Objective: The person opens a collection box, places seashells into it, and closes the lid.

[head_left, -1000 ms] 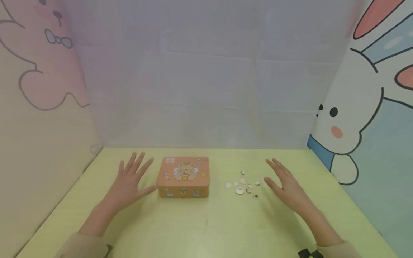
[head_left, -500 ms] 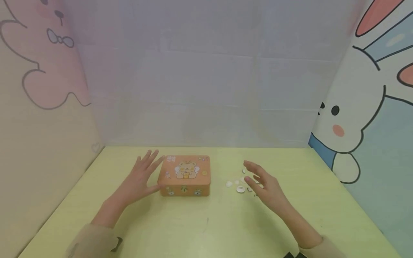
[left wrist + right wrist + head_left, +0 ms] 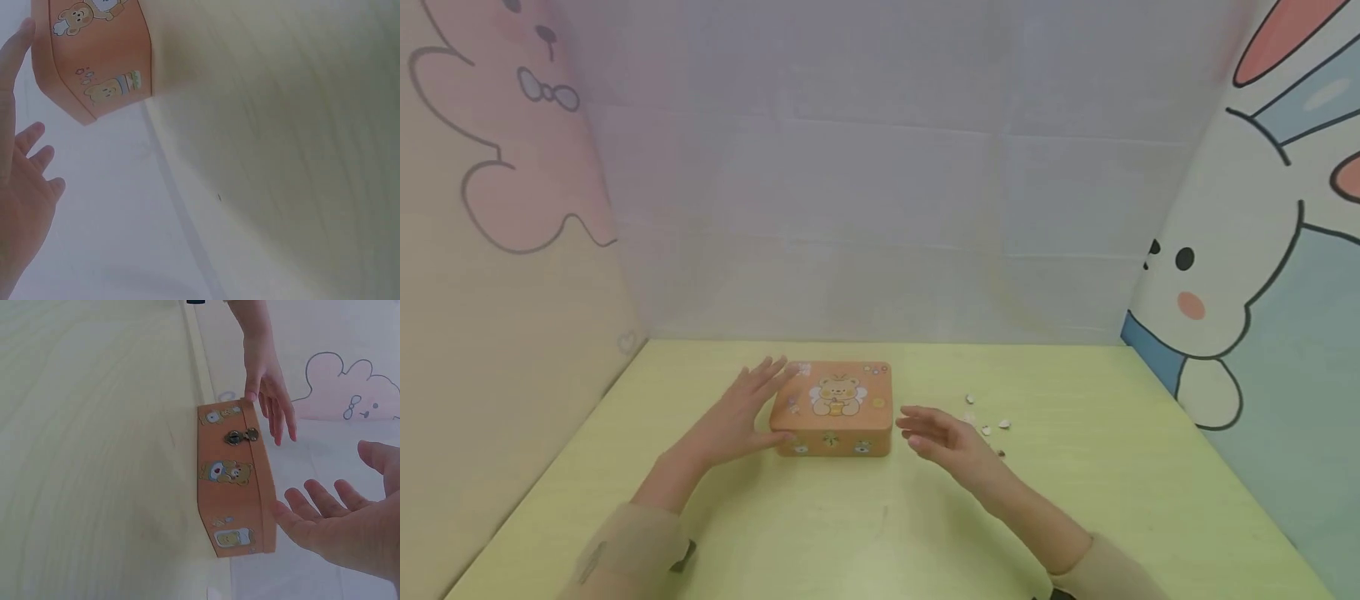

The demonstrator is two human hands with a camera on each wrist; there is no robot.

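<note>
An orange tin box [image 3: 838, 408] with a bear on its lid stands on the table, its lid down. The right wrist view shows a metal clasp [image 3: 240, 436] on one side of the box. My left hand [image 3: 733, 421] is at the box's left side, fingers spread, overlapping its edge; I cannot tell whether it touches. My right hand [image 3: 962, 454] hovers just off the box's right side, fingers loosely bent, holding nothing. Behind it lie several small whitish, shell-like pieces [image 3: 1004, 425], some hidden by the hand.
The pale yellow table [image 3: 880, 533] reaches a plain whitish back wall [image 3: 880, 208]. A pink cartoon animal [image 3: 535, 167] decorates the left side wall, and a white rabbit [image 3: 1217, 275] the right one.
My right hand has moved left, from right of the small pieces to near the box, its fingers bending a little. My left hand has moved slightly right, nearer the box.
</note>
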